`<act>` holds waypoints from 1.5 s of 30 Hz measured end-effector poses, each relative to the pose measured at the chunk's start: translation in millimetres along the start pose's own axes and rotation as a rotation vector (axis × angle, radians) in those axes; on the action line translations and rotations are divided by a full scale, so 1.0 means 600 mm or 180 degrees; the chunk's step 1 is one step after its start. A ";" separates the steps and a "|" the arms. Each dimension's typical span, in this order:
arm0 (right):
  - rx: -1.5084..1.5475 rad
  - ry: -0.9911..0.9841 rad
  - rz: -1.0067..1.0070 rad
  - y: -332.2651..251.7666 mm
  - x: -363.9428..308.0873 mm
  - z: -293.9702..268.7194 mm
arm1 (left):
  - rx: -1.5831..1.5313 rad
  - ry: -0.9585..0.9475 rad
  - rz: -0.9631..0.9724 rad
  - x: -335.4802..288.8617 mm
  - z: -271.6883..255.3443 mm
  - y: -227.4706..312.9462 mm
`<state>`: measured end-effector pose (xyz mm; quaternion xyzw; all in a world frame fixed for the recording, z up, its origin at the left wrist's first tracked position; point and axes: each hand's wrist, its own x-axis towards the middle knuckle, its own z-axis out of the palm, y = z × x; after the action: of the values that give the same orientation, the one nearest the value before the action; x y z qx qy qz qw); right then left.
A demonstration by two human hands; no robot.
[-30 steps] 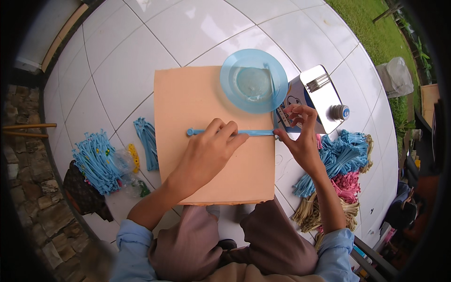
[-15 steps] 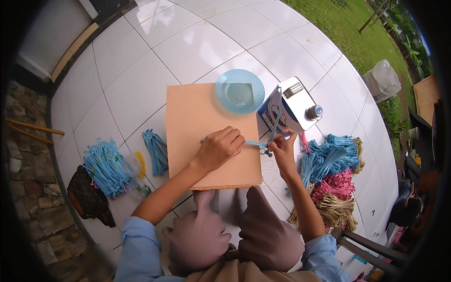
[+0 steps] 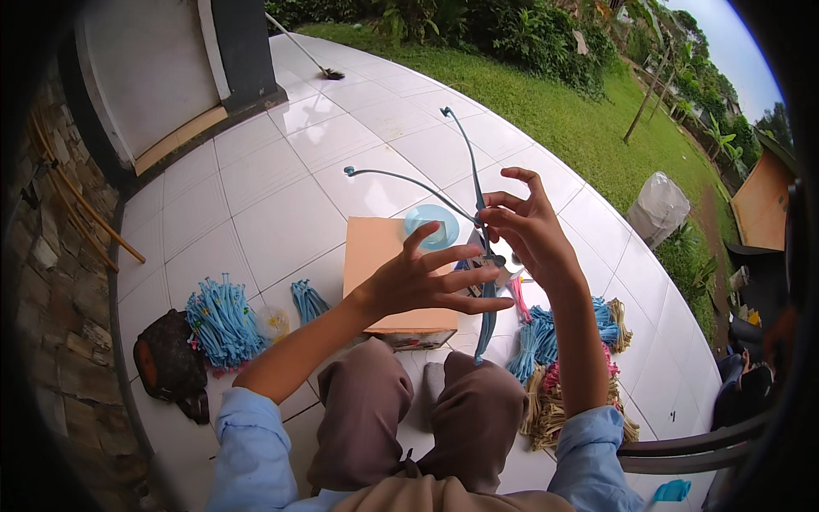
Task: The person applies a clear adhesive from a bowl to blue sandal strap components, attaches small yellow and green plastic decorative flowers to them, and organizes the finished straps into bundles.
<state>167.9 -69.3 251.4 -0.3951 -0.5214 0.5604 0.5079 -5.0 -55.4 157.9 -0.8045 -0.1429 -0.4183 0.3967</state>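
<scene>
My right hand is raised and pinches a light-blue strap piece between thumb and fingers. Two thin arms with small knobs on their ends fan out from the pinch, up and to the left, while another length hangs down past my left hand. A small dark round part shows below the pinch. My left hand is open, fingers spread, its fingertips beside the hanging length; whether they touch it is unclear. Below the hands stands a cardboard box with a translucent blue plate on top.
A metal can is partly hidden behind my hands. Blue straps, a smaller blue bundle and a brown bag lie left. Blue, pink and beige bundles pile up right, near a dark chair.
Both hands have risen off the box with the blue strap piece. My left hand has let go and spread its fingers. The view has tilted up, showing more lawn.
</scene>
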 end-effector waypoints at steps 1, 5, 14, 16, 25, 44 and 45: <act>0.0080 -0.0066 0.0011 -0.004 0.010 0.008 | -0.0071 -0.0061 0.0225 0.011 -0.002 -0.006; 0.0250 -0.0335 -0.0062 -0.011 0.030 0.033 | -0.0454 -0.0430 0.0787 0.043 -0.038 -0.055; 0.0197 -0.0153 -0.1215 0.088 -0.054 0.001 | -0.2208 -0.0377 -0.2721 0.092 -0.026 -0.015; 0.0419 0.0019 -0.1295 0.089 -0.080 0.014 | -0.2734 -0.0342 -0.3093 0.091 -0.026 0.030; 0.0874 0.0585 -0.1312 0.124 -0.109 0.046 | -0.3163 -0.0209 -0.3814 0.072 -0.024 0.135; 0.0210 0.1706 -0.1482 0.136 -0.129 -0.006 | -0.4211 0.1283 -0.5015 0.054 -0.017 0.057; 0.0197 0.1684 -0.1471 0.133 -0.129 -0.011 | -0.4198 0.1308 -0.5032 0.054 -0.019 0.053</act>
<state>175.1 -139.6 165.3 -0.3825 -0.4301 0.3245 0.7506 26.1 -88.2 170.7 -0.4523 -0.3013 -0.6818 -0.4896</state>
